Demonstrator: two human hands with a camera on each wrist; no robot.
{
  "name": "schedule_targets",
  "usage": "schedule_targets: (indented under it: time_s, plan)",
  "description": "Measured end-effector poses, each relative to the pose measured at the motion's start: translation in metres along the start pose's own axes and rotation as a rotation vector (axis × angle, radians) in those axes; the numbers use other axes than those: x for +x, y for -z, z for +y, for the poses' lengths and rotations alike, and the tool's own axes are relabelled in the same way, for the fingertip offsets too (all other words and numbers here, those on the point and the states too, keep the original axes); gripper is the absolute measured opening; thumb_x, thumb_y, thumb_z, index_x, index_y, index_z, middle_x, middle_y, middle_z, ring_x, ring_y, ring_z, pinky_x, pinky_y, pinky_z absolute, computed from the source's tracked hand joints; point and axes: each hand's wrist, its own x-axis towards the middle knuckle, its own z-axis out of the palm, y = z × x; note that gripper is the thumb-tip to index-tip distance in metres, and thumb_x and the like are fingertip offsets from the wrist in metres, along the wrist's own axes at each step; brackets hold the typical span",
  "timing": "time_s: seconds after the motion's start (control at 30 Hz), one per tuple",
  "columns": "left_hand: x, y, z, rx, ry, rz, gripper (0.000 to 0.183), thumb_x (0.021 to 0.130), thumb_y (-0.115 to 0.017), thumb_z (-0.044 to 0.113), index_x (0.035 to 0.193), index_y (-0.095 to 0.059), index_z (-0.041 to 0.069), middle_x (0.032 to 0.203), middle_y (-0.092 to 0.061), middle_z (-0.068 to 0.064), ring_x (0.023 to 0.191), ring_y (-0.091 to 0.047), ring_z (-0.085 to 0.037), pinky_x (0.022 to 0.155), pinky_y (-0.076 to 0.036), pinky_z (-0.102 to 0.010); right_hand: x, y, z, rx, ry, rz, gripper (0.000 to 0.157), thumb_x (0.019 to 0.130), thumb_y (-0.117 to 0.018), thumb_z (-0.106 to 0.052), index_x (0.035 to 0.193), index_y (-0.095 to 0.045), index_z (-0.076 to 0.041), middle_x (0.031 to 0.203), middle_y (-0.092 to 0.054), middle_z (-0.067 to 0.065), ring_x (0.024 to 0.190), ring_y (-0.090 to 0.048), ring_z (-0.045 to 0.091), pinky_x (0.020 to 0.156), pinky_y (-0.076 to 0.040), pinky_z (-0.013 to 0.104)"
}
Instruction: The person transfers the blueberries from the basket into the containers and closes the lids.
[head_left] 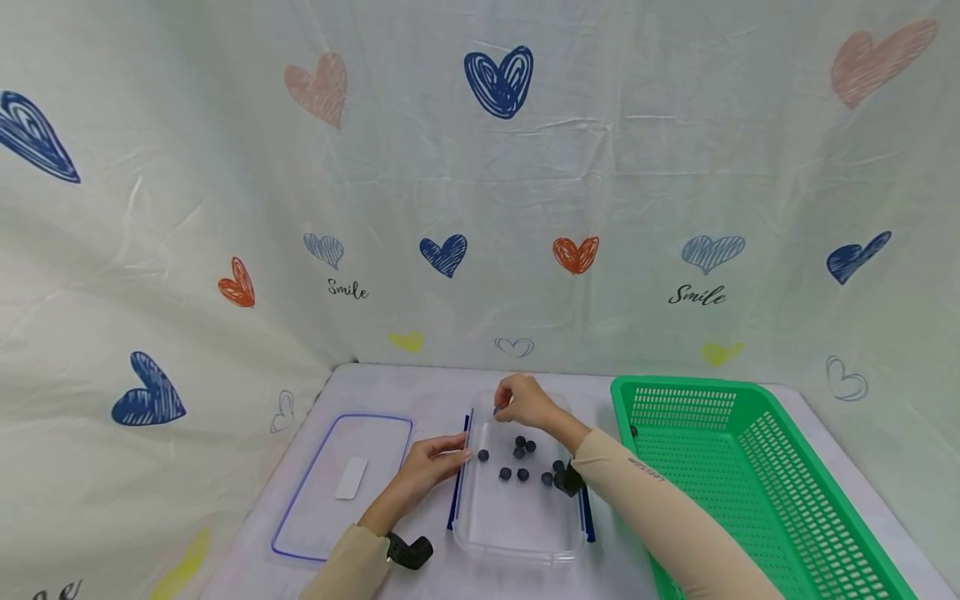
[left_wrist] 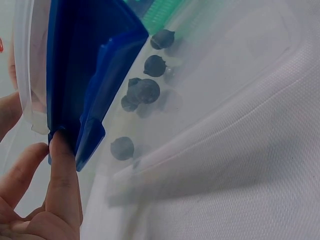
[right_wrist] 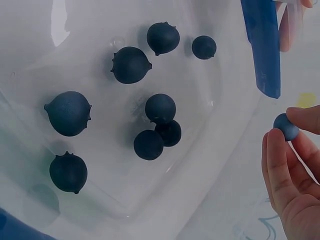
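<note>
A clear plastic container [head_left: 517, 533] with blue side flaps stands on the table, several small dark blue balls [right_wrist: 130, 65] with little nubs lying in it. At its left wall, my left hand [head_left: 431, 467] holds the edge by the blue flap [left_wrist: 75, 75], its fingers [left_wrist: 62, 185] against the flap's end. Over the far end of the container, my right hand [head_left: 528, 402] pinches one dark blue ball [right_wrist: 286, 127] between thumb and fingertips. That ball is raised apart from the others.
A green basket [head_left: 742, 417] stands at the right, with a dark ball [head_left: 633, 431] by its left wall. To the left lies a clear lid [head_left: 315, 483] with a blue rim and a white label [head_left: 351, 478]. A curtain printed with hearts hangs behind the table.
</note>
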Motion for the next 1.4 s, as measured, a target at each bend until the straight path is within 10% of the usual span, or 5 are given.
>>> schedule_targets:
  time_s: [1.4]
  plan:
    - [-0.003,-0.003,0.002,-0.04,0.001,0.006,0.056,0.094,-0.072,0.017,0.14,-0.051,-0.008,0.137,-0.052,-0.028,0.11,-0.063,-0.018,0.094,-0.053,-0.03,-0.014,0.055,0.022,0.095,-0.004,0.092,0.01,0.086,-0.075,0.0,0.091,-0.068,0.001,0.085,-0.064,0.007,0.07,-0.063,0.018,0.064,-0.057,0.031]
